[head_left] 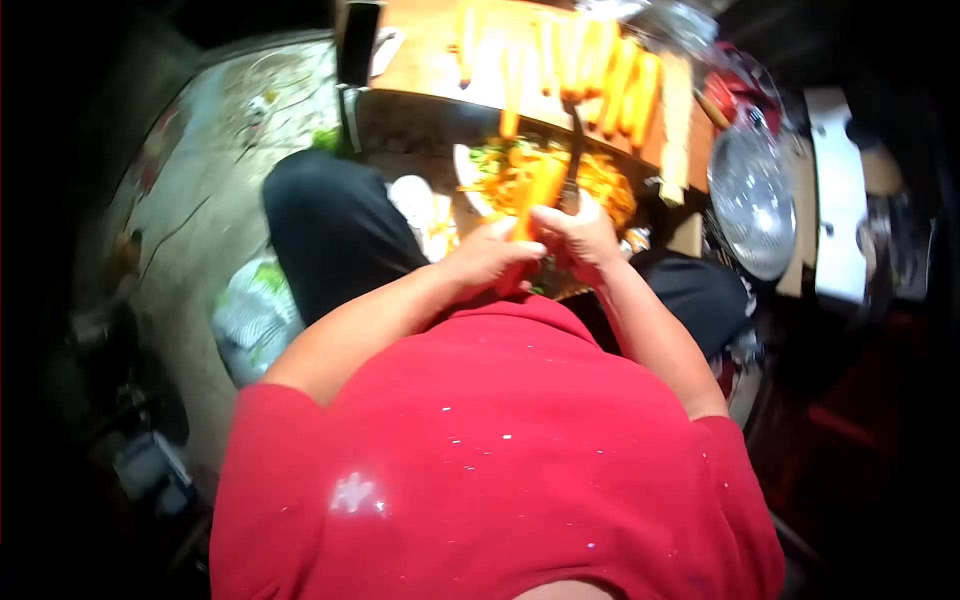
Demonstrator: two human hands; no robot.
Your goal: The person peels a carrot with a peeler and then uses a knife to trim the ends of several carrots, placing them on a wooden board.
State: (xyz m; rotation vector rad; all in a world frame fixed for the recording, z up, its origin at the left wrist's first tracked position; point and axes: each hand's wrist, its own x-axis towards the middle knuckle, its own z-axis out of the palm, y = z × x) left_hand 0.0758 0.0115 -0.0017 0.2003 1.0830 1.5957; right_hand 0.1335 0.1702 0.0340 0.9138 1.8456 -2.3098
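Observation:
My left hand (487, 262) is wrapped around the lower end of a peeled carrot (541, 190), which points up and away from me. In my right hand (588, 238) is a dark-bladed knife (576, 148), its blade pointing away beside the carrot. The two hands nearly meet in front of my red shirt. Just beyond them, a pale bowl (461, 168) holds orange shreds (607, 187) and some green pieces (488, 158). Several whole carrots (590, 60) lie side by side on an orange-brown wooden table (420, 45). The contact between blade and carrot is blurred.
A dark upright object (358, 45) stands at the table's left end. On the right are a clear rounded plastic container (755, 205) and a white box (838, 195). A plastic bag with greens (258, 310) lies on the floor by my left knee (325, 205).

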